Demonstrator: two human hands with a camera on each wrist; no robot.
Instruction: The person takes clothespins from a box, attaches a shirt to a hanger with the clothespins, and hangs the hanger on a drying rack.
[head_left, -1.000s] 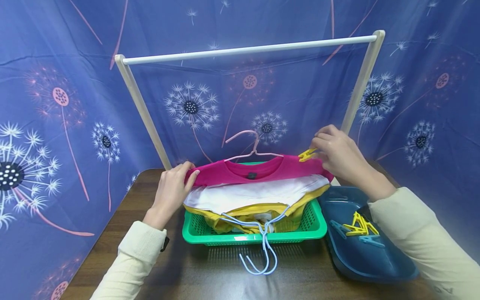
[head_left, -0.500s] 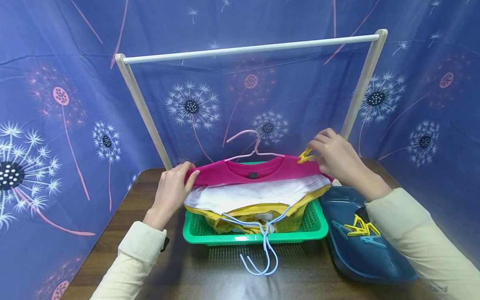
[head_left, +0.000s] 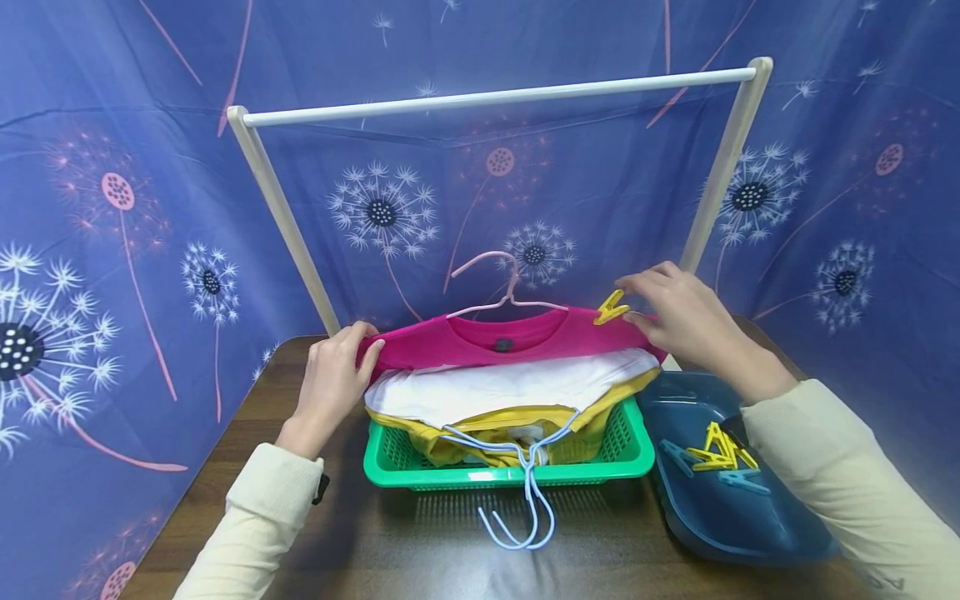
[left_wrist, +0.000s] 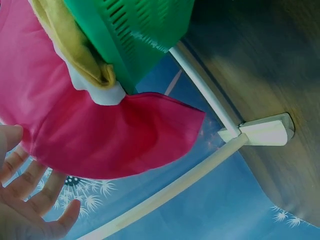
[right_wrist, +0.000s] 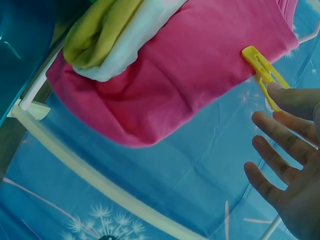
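Observation:
A magenta long-sleeved shirt (head_left: 420, 343) is on a pink hanger (head_left: 510, 302), lying over a white and a yellow garment. My left hand (head_left: 333, 372) pinches its left shoulder edge between thumb and fingers. On the right shoulder edge sits a yellow clothespin (head_left: 611, 308), its nose over the cloth and its handles spread apart. The thumb and index finger of my right hand (head_left: 678, 321) are at those two handles. In the right wrist view the thumb overlaps one handle of the clothespin (right_wrist: 265, 72), while the other fingers extend away from the shirt.
The clothes rest on a green basket (head_left: 465, 477). Blue hangers (head_left: 531, 500) hook over its front. At right, a dark blue tub (head_left: 720, 525) holds several yellow and blue clothespins (head_left: 716, 454). A rack with a white rail (head_left: 495, 102) stands behind.
The yellow clothespin's handles have spread apart as the right thumb and index finger eased outward and slightly down. My left hand has shifted a little to the left with the shirt's edge.

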